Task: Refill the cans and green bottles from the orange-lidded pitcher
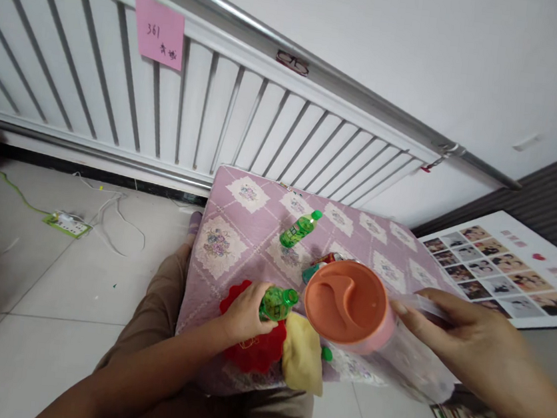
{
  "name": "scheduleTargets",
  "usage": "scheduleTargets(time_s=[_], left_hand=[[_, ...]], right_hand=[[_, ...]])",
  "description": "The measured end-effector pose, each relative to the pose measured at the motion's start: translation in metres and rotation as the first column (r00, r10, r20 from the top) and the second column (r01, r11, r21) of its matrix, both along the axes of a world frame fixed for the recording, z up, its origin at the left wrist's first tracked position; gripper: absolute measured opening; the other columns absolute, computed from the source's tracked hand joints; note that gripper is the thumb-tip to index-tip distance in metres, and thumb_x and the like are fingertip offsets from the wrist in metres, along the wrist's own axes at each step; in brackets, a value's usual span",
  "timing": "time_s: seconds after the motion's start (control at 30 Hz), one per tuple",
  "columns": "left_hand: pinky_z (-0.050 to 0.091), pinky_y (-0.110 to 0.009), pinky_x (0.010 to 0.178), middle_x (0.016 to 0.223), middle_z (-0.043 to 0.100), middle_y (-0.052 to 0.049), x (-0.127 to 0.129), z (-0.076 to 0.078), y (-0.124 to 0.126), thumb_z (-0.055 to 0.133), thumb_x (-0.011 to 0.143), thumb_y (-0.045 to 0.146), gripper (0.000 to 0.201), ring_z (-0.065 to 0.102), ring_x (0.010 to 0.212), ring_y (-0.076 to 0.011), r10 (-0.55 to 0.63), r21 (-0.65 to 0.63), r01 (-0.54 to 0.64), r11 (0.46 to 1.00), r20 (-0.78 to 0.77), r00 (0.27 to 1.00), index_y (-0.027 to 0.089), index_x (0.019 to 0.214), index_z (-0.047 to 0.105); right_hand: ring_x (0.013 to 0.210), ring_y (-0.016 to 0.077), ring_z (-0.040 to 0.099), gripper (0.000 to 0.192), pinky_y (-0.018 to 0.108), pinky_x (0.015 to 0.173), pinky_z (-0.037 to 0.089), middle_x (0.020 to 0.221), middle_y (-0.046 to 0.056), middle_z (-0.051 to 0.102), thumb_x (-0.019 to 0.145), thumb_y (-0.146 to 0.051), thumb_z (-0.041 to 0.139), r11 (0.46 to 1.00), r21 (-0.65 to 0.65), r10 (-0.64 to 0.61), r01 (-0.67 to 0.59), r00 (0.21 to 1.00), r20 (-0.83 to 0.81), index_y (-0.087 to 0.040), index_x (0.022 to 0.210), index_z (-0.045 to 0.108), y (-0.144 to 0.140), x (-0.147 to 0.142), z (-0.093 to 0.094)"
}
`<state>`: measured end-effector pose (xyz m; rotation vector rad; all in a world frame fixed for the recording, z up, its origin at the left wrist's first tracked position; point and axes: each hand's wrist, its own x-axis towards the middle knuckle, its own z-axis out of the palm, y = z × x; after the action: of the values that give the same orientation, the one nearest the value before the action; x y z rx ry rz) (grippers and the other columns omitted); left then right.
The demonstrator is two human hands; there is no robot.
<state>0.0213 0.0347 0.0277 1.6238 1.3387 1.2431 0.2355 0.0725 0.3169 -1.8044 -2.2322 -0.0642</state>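
pink-clothed table (236,231), green bottle (299,229)

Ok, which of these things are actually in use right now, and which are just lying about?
In use:
left hand gripping small green bottle
right hand holding clear jug with orange lid

Lying about:
second green bottle on the patterned cloth
red cloth
yellow cloth
loose green cap

My left hand (245,314) is curled closed, forearm angled inward; my right hand (450,329) grips with fingers extended.
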Motion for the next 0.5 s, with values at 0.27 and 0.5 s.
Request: scheduleTargets(time_s=[0.27,0.5], left_hand=[[0.047,-0.046,0.106,0.128,0.06,-0.01,-0.0013,-0.0004,0.0001,0.08,0.066,0.015,0.075,0.057,0.122,-0.0303,-0.005,-0.022,0.006,1.0,0.015,1.0,0.025,0.133,0.047],[0.048,-0.046,0.105,0.126,0.061,-0.013,-0.0017,0.0008,0.0005,0.079,0.066,0.017,0.072,0.059,0.12,-0.0307,-0.002,-0.018,0.002,1.0,-0.004,1.0,0.021,0.131,0.048]], right_hand=[[0.061,0.0255,0.067,0.056,0.03,0.05,0.049,0.067,0.002,0.071,0.062,-0.073,0.063,0.995,-0.095,-0.04,0.038,0.999,-0.026,-0.021,0.076,0.074,0.0038,0.0072,0.0002],[0.069,0.0286,0.072,0.062,0.032,0.056,0.054,0.074,0.006,0.076,0.059,-0.076,0.063,0.998,-0.047,-0.05,0.05,0.999,-0.013,-0.02,0.081,0.076,0.005,0.0083,-0.0008]])
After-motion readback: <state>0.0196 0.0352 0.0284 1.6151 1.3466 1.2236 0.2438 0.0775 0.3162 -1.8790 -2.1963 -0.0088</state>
